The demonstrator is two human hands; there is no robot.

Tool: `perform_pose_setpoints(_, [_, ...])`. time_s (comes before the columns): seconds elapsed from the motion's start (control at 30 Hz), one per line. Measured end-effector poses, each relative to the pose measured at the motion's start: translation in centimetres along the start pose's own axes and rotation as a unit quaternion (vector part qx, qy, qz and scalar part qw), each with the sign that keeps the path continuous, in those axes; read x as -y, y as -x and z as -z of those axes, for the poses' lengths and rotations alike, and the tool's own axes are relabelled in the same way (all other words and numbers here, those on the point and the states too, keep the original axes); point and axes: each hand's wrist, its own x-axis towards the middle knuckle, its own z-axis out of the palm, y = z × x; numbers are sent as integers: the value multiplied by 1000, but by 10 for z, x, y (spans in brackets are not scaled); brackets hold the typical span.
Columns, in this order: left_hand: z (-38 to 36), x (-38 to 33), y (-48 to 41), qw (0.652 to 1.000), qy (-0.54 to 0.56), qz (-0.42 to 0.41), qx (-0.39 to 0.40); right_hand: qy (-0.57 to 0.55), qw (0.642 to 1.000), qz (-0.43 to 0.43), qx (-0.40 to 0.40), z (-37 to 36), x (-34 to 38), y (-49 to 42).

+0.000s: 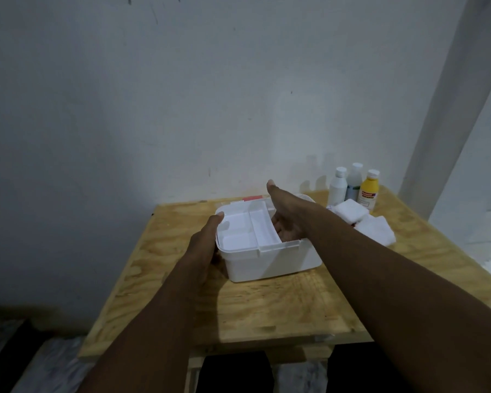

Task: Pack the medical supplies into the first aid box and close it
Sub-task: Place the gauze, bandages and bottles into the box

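Observation:
A white first aid box (275, 260) stands open in the middle of a small wooden table (267, 307). A white divided tray (244, 234) sits in its left part. My left hand (203, 245) grips the box's left side, thumb on the rim. My right hand (288, 219) reaches into the box's right part, thumb pointing up, fingers down inside beside the tray. Whether those fingers hold anything is hidden. Behind the box lies the lid (250, 200) with a red mark. White gauze pads (372, 226) lie to the right. Three bottles stand at the back right.
The bottles are a white one (338, 187), a clear one with dark liquid (354, 181) and a yellow one (368, 191). A pale wall rises right behind the table. A white post (448, 109) stands to the right. The table's edges are close on every side.

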Motion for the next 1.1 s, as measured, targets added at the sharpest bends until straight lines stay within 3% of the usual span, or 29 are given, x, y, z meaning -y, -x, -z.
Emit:
perform_pose_setpoints(0.23, [0,-3,4,1000,-10,0,0,-38,999,19,8,-8,-2,2])
perform_pose_setpoints(0.43, [0,-7,7,1000,-2,14,-2,86,994,48,-37,8,4,26])
perform_pose_setpoints(0.57, [2,-10,4,1000,-10,27,2,91,967,181,-152,47,9,47])
perform_pose_setpoints(0.73, [6,-13,1,999,-36,20,7,166,921,233,-264,94,-6,65])
perform_pose_setpoints(0.8, [6,-17,3,999,-35,15,-13,182,923,218,-261,103,-16,69])
perform_pose_setpoints(0.97, [3,-26,7,998,-44,-6,-39,195,949,183,-168,85,-41,68])
perform_pose_setpoints(1.1, [12,-29,4,996,-47,-13,-76,197,931,215,-221,62,-52,53])
